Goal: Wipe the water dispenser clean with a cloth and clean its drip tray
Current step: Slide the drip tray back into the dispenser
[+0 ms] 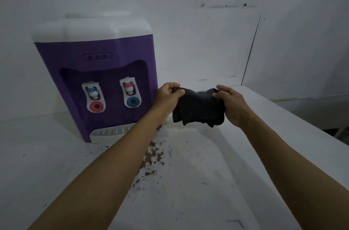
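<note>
You're pinching the cloth by its top corners, left hand and right hand both gripping, holding it above the table. Prep step, I'd say: wiping isn't starting yet. Dispenser is standing just left and behind, tray at its base; next you're needing to bunch the cloth and reach left.

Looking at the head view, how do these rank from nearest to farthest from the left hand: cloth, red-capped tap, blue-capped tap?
1. The cloth, gripped by the left hand itself.
2. The red-capped tap, on the dispenser's near side.
3. The blue-capped tap, on its far side.
</note>
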Available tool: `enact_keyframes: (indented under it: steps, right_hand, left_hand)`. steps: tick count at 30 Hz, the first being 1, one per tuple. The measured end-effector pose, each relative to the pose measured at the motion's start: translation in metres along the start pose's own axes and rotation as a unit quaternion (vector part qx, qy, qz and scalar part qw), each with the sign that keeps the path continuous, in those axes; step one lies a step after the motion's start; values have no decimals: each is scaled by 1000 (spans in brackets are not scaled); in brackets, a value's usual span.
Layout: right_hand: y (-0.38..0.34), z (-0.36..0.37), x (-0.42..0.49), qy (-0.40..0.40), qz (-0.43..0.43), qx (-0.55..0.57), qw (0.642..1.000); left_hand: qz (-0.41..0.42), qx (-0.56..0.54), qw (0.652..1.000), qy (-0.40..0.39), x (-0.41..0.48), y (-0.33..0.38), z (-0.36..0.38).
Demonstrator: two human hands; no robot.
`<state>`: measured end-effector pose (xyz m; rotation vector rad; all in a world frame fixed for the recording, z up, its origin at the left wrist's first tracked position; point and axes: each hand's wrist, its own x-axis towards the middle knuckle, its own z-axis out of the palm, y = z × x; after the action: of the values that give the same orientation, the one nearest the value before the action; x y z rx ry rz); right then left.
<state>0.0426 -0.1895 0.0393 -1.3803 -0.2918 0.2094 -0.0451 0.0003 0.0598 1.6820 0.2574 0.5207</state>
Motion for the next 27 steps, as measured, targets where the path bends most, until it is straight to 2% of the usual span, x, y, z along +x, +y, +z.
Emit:
enact_keyframes:
  steps: [3,6,9,13,16,19,21,27]
  right_hand:
    - [10,-4,0,20,15,27,999]
    - [12,-6,-2,38,-40,55,997]
    - [12,-6,1,63,-100,61,991]
    - [14,-6,16,89,-151,-1,984]
    - [20,-4,30,120,-175,-83,974]
    - [30,-5,44,112,-196,-168,960]
    - [38,-5,59,97,-203,-202,953]
    - [63,-1,114,85,-197,-250,944]
  left_hand:
    - [48,133,990,3,11,-5,5]
    - [63,270,961,4,17,-3,10]
    - [78,345,935,3,22,-3,18]
    - [81,321,942,48,37,-10,28]
    - [14,271,962,37,49,-22,32]
    - [-36,208,977,17,57,-34,38]
    - [-58,167,984,36,66,-43,45]
    - [-39,175,977,111,106,-70,61]
